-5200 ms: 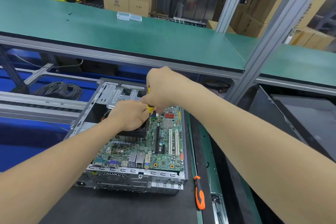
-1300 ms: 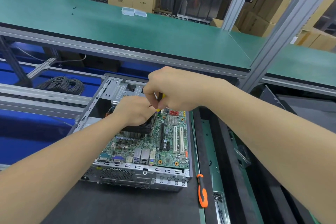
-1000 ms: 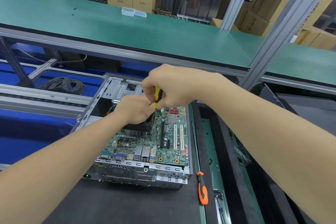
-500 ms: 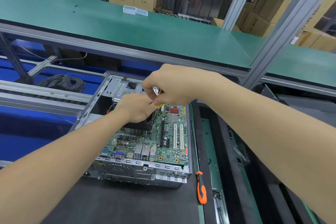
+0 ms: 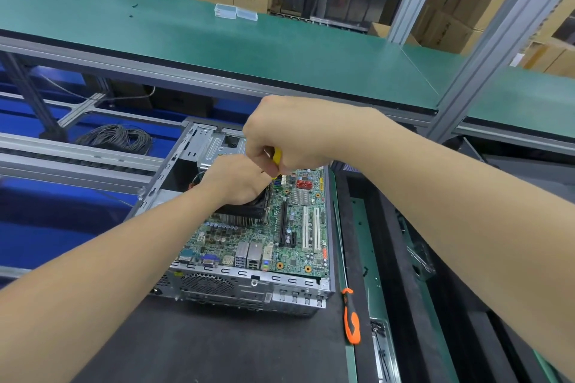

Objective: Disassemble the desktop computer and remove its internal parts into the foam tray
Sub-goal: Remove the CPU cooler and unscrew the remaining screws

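Open desktop computer [image 5: 249,292] lying flat on the black mat [image 5: 217,345], long axis running away from the viewer, rear ports nearest. Right hand [image 5: 289,134] grips a yellow-handled screwdriver [image 5: 277,157] pointing down; left hand [image 5: 236,180] curls over the CPU cooler [image 5: 245,211].

Open desktop case [image 5: 242,289], green motherboard [image 5: 298,227] inside

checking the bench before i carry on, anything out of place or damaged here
Nothing looks damaged or spilled. Only the orange-handled screwdriver lies loose at the right edge of the black mat, beside the computer case.
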Tool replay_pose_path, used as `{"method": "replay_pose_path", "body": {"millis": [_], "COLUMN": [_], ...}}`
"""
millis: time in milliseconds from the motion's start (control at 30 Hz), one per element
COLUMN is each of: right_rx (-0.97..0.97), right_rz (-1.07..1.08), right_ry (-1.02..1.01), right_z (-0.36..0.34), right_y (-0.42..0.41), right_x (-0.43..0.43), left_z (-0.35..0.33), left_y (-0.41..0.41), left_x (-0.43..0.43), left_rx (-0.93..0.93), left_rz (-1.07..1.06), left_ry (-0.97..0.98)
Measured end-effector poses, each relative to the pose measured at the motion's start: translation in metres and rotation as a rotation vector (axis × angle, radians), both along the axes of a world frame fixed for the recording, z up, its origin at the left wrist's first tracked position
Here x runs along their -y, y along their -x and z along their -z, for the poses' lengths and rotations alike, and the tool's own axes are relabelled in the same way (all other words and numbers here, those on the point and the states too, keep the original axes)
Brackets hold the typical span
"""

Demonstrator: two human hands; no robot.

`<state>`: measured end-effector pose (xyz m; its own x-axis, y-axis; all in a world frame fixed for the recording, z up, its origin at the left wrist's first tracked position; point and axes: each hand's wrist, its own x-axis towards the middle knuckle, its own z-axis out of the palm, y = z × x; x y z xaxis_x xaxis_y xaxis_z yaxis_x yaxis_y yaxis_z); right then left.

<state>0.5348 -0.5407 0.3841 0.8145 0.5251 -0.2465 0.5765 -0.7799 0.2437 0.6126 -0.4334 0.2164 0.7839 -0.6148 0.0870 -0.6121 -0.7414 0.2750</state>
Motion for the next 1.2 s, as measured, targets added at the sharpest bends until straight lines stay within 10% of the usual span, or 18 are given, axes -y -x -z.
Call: {"method": "replay_pose_path", "body": {"millis": [400, 700, 1200], "right_rx": [0.232, -0.063, -0.012], "right_rz": [0.587, 0.202, 0.044], "right_ry": [-0.137, -0.165, -0.155], "right_z": [0.022, 0.005, 0.006], "right_y": [0.013, 0.012, 0.016], "right_x": [-0.005, 0.0, 0.027], "left_z": [0.002, -0.003, -0.01], "left_y": [-0.004, -0.002, 0.001], "left_x": [0.003, 0.0, -0.004], "left_rx": [-0.009, 0.019, -0.057], "left_rz": [0.018, 0.054, 0.094], "left_ry": [-0.056, -0.082, 0.123]}}
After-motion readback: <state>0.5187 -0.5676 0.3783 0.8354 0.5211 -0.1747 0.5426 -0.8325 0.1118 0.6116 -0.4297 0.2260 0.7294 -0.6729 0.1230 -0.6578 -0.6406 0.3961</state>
